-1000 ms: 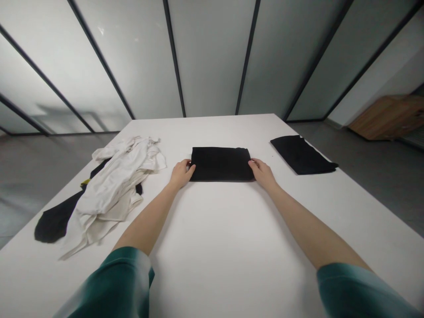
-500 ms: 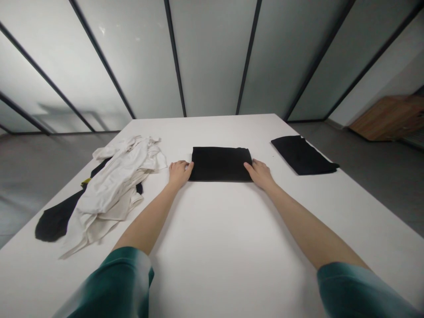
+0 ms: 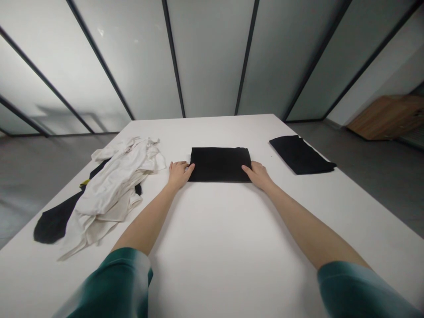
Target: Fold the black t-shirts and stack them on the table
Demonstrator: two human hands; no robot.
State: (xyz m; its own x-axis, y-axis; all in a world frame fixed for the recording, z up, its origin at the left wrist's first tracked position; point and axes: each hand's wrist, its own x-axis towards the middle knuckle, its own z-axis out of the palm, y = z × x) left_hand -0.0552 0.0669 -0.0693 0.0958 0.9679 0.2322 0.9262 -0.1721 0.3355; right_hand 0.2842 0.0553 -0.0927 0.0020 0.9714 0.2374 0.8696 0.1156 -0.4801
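A folded black garment (image 3: pixel 220 164) lies flat as a neat rectangle in the middle of the white table. My left hand (image 3: pixel 179 173) grips its left edge, thumb on top and the other fingers at the side. At the right edge, my right hand (image 3: pixel 259 174) holds it the same way, with the thumb resting on the cloth. The fingertips at both edges are partly hidden. What kind of garment it is cannot be made out from the folded shape.
A second folded black cloth (image 3: pixel 300 155) lies near the table's right edge. On the left, crumpled white clothes (image 3: pixel 111 181) partly cover a dark garment (image 3: pixel 54 221) with a small yellow patch. Frosted panels (image 3: pixel 208 57) stand behind the white table (image 3: pixel 212 247).
Both thumbs reach slightly farther inward over the black garment's edges. The garment stays in place on the table, and the view has shifted a little.
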